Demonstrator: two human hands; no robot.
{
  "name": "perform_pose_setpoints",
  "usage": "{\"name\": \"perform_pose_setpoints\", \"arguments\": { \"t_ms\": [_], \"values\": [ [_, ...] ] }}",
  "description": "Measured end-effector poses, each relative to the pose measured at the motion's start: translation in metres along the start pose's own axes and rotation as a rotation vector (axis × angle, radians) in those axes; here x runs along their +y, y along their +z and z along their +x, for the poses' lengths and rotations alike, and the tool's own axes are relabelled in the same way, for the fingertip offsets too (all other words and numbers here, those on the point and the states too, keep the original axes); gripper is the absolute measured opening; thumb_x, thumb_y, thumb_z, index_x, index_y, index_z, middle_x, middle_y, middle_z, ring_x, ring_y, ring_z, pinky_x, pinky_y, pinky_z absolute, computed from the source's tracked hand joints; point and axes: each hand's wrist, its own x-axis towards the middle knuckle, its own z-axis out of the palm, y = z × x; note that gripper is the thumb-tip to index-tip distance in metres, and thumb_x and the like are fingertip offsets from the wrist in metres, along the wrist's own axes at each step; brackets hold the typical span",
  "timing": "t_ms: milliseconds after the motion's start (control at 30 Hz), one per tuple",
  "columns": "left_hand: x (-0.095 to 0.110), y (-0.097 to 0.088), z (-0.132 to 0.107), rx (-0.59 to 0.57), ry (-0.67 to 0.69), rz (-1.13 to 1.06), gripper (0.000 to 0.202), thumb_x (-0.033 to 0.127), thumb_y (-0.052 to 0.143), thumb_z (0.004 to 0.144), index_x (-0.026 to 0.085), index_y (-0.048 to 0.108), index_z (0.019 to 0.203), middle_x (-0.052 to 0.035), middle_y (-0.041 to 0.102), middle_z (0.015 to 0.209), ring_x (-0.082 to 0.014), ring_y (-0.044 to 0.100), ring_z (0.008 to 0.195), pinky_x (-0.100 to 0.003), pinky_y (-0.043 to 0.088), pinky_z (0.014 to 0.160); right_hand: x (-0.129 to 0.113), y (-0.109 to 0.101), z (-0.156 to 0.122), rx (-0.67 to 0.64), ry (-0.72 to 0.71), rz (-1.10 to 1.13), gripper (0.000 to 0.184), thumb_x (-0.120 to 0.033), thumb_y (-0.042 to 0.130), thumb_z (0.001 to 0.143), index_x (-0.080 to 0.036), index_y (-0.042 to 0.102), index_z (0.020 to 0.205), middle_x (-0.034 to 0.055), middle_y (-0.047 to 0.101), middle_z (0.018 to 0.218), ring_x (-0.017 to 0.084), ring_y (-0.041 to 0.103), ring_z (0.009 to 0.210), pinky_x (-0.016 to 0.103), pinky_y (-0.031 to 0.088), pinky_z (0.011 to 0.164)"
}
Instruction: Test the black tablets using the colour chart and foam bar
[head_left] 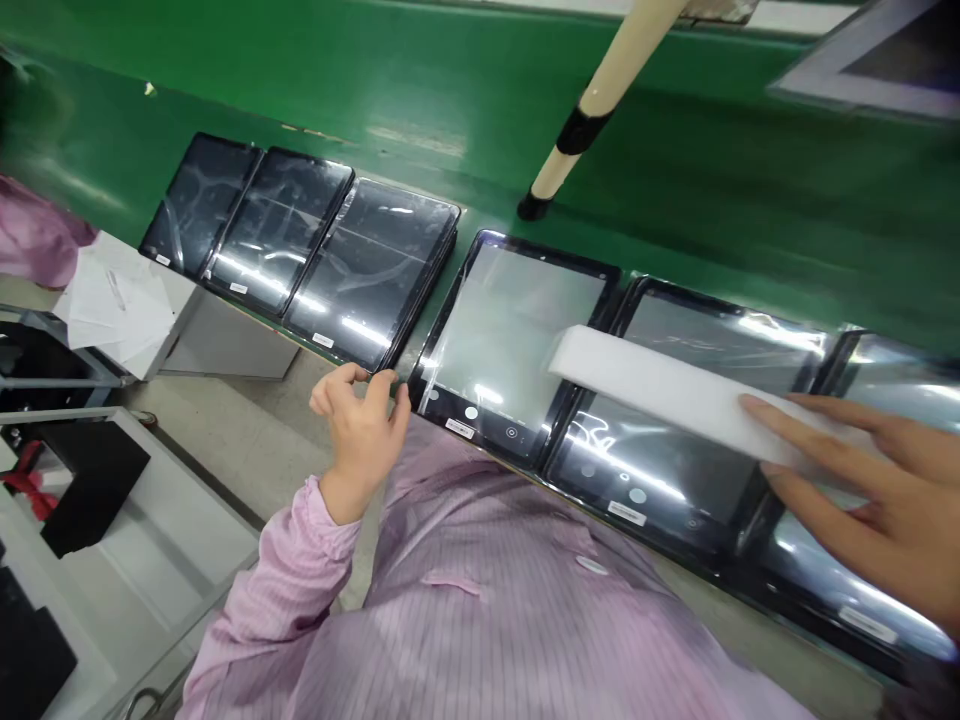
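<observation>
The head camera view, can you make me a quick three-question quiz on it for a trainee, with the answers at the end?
1. Which of the person's hands holds the white block?
2. True or false: the dark, tablet-like panels lie on a green surface.
3. Pick one. The fingers of the left hand are:
A) wrapped around the striped pole
B) by the near edge of the panels
C) pressed on top of the white block

Key:
1. The right hand.
2. True.
3. B.
</observation>
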Motion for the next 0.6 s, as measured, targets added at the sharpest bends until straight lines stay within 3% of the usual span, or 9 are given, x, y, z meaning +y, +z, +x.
{"name": "perform_pose_setpoints", "arguments": {
  "t_ms": [200,267,333,433,600],
  "values": [
    [0.013,-0.012,-0.007,0.064,0.106,-0.102,0.013,0.024,0.065,0.088,0.017,0.074,0.094,-0.0103,0.046,0.101,-0.0267,0.047,0.099,-0.044,0.037,0.087,-0.003,0.001,-0.001,-0.02,0.017,-0.032,0.081,-0.024,0.055,0.094,-0.05,0.014,0.158,0.0107,0.061,0.12,0.026,0.062,0.083,0.042,0.05,0.072],
    [0.028,-0.015,-0.013,0.019,0.237,-0.192,0.012,0.022,0.065,0.088,0.018,0.074,0.094,-0.0097,0.048,0.099,-0.0254,0.046,0.097,-0.042,0.038,0.086,-0.005,0.002,-0.007,-0.017,0.051,-0.036,0.08,-0.024,0.054,0.094,-0.049,0.014,0.159,0.0114,0.06,0.123,0.03,0.062,0.095,0.044,0.051,0.077],
    [0.047,-0.015,-0.02,-0.07,0.418,-0.309,0.011,0.019,0.065,0.088,0.02,0.074,0.092,-0.0084,0.051,0.095,-0.0239,0.046,0.094,-0.04,0.038,0.085,-0.005,0.002,-0.017,-0.017,0.109,-0.039,0.074,-0.024,0.053,0.094,-0.045,0.022,0.158,0.012,0.059,0.127,0.03,0.061,0.102,0.046,0.051,0.083],
    [0.077,-0.013,-0.025,-0.199,0.651,-0.403,0.014,0.019,0.066,0.086,0.023,0.075,0.096,-0.0077,0.055,0.094,-0.0236,0.045,0.094,-0.038,0.038,0.086,-0.002,-0.006,-0.045,-0.035,0.249,-0.041,0.06,-0.023,0.051,0.093,-0.036,0.042,0.151,0.0124,0.058,0.13,0.03,0.061,0.106,0.049,0.05,0.087],
    [0.115,-0.007,-0.022,-0.318,0.852,-0.362,0.034,0.027,0.069,0.087,0.03,0.072,0.12,-0.0091,0.057,0.104,-0.0262,0.043,0.099,-0.043,0.035,0.094,0.01,-0.03,-0.11,-0.092,0.458,-0.038,0.053,-0.022,0.047,0.094,-0.035,0.05,0.145,0.0117,0.057,0.132,0.03,0.059,0.114,0.051,0.051,0.09]
  ]
}}
